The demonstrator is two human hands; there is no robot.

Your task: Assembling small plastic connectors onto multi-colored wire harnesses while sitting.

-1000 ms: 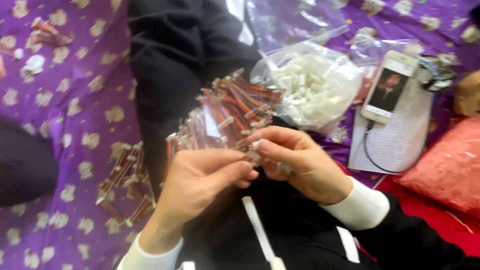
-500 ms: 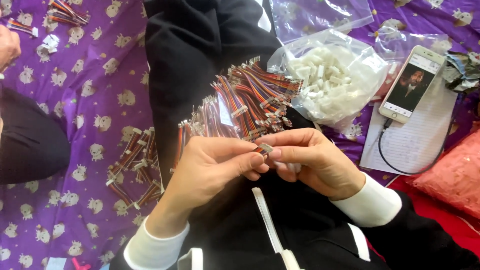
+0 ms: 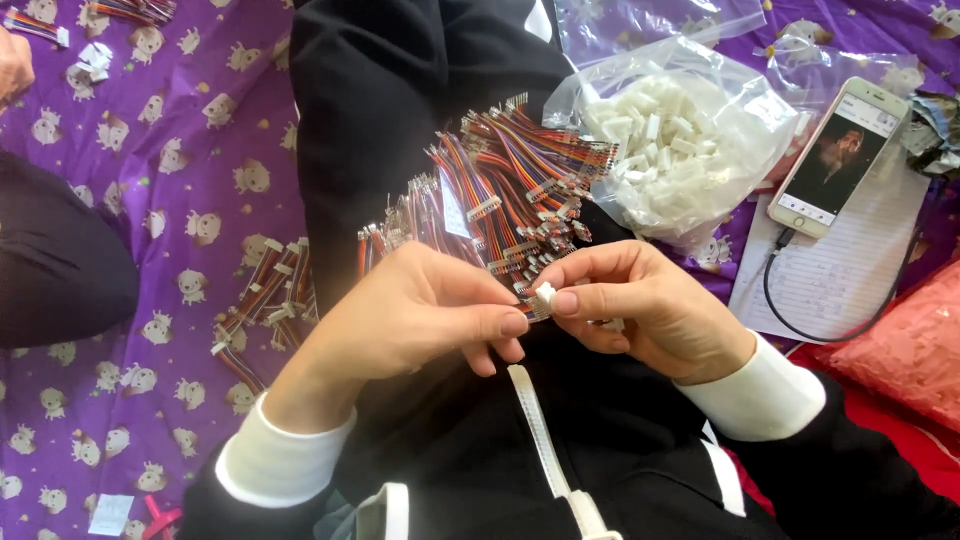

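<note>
A small white connector (image 3: 545,293) is pinched between thumb and forefinger of the right hand (image 3: 640,305), with the fingertips of the left hand (image 3: 420,310) pressed together just beside it, on what appears to be a wire end; the wire itself is too hidden to tell. Compared with half a second ago, the two hands are met at the same spot, but the white housing is now shown more plainly at the pinch, so the piece is judged to be seated or nearly seated. Just beyond the grip, on the lap, a bundle of coloured wires (image 3: 510,190) is spread. Farther beyond and to the right of the grip, a clear bag of white connectors (image 3: 670,140) is lying, with a phone (image 3: 838,155) past it on a sheet of paper (image 3: 840,280).
</note>
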